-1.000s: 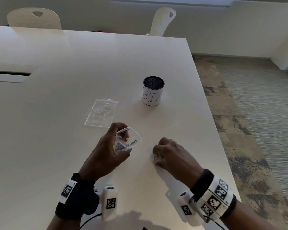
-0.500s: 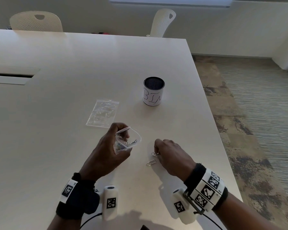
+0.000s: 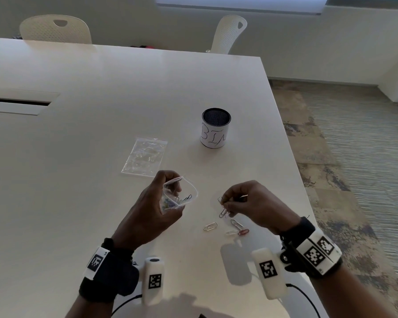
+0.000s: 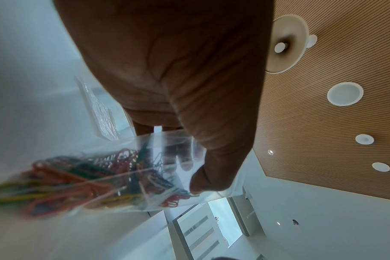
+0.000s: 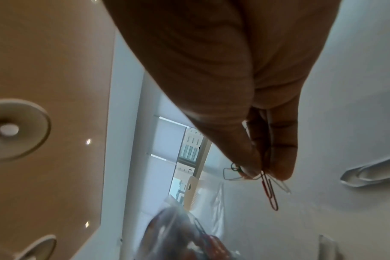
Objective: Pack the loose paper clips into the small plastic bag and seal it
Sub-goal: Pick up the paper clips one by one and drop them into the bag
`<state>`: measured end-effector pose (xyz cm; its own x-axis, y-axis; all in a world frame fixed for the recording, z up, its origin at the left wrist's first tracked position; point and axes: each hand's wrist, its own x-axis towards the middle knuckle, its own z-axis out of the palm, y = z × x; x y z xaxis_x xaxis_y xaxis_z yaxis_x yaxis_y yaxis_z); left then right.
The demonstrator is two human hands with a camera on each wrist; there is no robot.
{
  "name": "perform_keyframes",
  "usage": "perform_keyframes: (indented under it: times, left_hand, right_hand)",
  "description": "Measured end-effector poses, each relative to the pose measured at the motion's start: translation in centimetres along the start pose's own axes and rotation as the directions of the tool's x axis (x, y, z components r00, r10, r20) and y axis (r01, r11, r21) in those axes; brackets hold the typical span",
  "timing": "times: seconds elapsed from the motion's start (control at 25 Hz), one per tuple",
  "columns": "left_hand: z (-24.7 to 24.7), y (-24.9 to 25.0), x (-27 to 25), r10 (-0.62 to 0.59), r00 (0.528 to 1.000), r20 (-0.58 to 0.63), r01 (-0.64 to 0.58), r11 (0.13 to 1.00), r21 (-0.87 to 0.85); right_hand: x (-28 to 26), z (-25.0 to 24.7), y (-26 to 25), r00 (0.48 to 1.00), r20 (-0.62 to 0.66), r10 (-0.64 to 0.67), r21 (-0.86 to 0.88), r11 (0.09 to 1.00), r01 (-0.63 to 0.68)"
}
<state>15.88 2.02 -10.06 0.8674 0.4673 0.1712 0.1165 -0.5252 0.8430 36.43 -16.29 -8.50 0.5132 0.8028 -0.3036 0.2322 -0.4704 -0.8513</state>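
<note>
Spare bag (image 3: 144, 156): flat on the table (image 3: 78, 134), left of the others, beyond the left hand.
Left hand (image 3: 152, 212): raised off the table, thumb and fingers pinching the small plastic bag (image 3: 180, 196), mouth held open.
Bag contents (image 4: 82, 177): heap of coloured paper clips, red, green, yellow.
Right hand (image 3: 251, 203): lifted, fingertips (image 5: 283, 168) pinching a few clips (image 3: 223, 208), a red one (image 5: 270, 193) dangling.
Loose clips (image 3: 230, 227): four on the table below the right hand.
Cup (image 3: 215, 127): upright, marked in pen, farther back.
</note>
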Motion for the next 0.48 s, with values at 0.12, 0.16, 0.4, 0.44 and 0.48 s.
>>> perform_keyframes:
  times: [0.12, 0.16, 0.4, 0.44, 0.48]
  left_hand:
    - [0.1, -0.1, 0.1, 0.006, 1.000, 0.000, -0.006, 1.000, -0.006]
    - [0.1, -0.1, 0.1, 0.005, 1.000, 0.001, -0.005, 1.000, -0.009]
    - [0.2, -0.1, 0.2, -0.006, 1.000, 0.004, 0.006, 1.000, 0.005]
    - [0.2, 0.0, 0.2, -0.008, 1.000, 0.000, 0.008, 1.000, 0.007]
    - [0.1, 0.1, 0.1, -0.012, 1.000, -0.002, 0.012, 1.000, 0.006]
  right_hand:
    - [-0.3, -0.6, -1.1, 1.000, 0.015, -0.001, 0.223, 0.975, -0.002]
    - [-0.5, -0.6, -1.8, 1.000, 0.016, -0.020, 0.279, 0.960, 0.015]
    - [-1.2, 1.0, -6.6, 0.980, -0.078, -0.185, 0.417, 0.886, 0.201]
    - [-1.1, 1.6, -7.2, 0.970, -0.097, -0.221, 0.354, 0.904, 0.241]
    - [-0.9, 2.2, -7.5, 0.958, -0.109, -0.264, 0.260, 0.923, 0.284]
